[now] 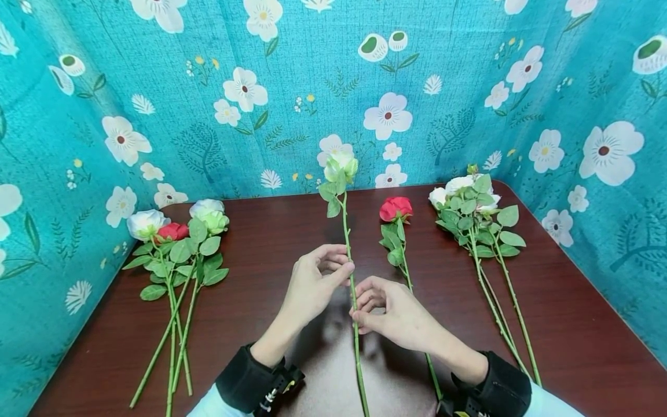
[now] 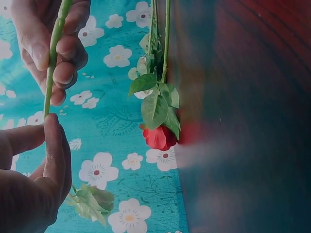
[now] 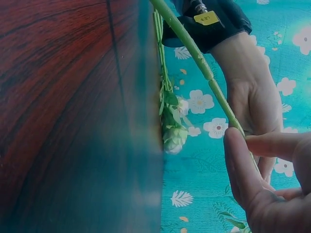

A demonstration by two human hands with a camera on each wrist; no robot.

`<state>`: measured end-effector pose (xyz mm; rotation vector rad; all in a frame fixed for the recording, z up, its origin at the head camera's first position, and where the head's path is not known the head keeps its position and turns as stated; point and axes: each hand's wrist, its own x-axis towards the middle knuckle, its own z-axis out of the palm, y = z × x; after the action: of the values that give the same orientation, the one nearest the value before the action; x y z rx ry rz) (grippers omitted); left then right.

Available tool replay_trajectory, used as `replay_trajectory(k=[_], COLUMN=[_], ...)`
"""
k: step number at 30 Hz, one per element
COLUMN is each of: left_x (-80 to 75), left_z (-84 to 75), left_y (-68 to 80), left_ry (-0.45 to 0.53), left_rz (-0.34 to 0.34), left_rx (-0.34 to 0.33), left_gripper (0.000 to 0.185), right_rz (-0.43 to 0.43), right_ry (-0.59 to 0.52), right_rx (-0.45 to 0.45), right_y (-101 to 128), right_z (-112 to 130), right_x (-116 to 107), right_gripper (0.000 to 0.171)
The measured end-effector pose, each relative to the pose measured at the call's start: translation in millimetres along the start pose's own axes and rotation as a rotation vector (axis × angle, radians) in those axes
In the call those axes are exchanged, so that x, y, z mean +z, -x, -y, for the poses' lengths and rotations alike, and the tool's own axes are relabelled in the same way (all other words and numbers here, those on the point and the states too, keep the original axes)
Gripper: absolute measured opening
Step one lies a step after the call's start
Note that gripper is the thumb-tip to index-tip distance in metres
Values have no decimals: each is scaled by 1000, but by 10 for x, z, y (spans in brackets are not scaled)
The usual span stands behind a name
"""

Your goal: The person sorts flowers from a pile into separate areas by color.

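I hold a pale green rose (image 1: 341,166) upright by its long green stem (image 1: 356,341) over the dark wooden table (image 1: 271,231). My left hand (image 1: 348,267) pinches the stem higher up between thumb and fingertips. Just below it, my right hand (image 1: 356,315) pinches the same stem. In the left wrist view the left hand (image 2: 47,119) meets the stem (image 2: 52,63) under the right hand's fingers (image 2: 63,48), with the rose head (image 2: 92,201) below. The right wrist view shows the right hand (image 3: 243,138) on the stem (image 3: 204,68).
A single red rose (image 1: 396,208) lies right of the hands. Several white roses (image 1: 469,200) lie in a bunch at the far right. A bunch of white, red and pale green roses (image 1: 179,231) lies at the left. Floral teal curtains (image 1: 234,104) enclose the table.
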<state>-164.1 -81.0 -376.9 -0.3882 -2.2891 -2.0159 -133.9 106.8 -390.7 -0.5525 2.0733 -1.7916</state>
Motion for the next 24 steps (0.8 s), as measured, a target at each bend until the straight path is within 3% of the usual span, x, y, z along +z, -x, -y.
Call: replay_trajectory(k=[13, 19, 24], left_x=[-44, -73, -112], left_z=[20, 63, 124], left_y=[-23, -44, -60], left_ry=[-7, -73, -138], left_rz=[1, -5, 5], left_rx=[-48, -50, -99], left_gripper=[27, 27, 27], right_rz=[3, 5, 40], right_ry=[128, 276, 383], right_rx=[-14, -53, -95], right_y=[12, 15, 16], right_z=[14, -7, -37], right_x=[-32, -59, -80], right_gripper=[28, 32, 38])
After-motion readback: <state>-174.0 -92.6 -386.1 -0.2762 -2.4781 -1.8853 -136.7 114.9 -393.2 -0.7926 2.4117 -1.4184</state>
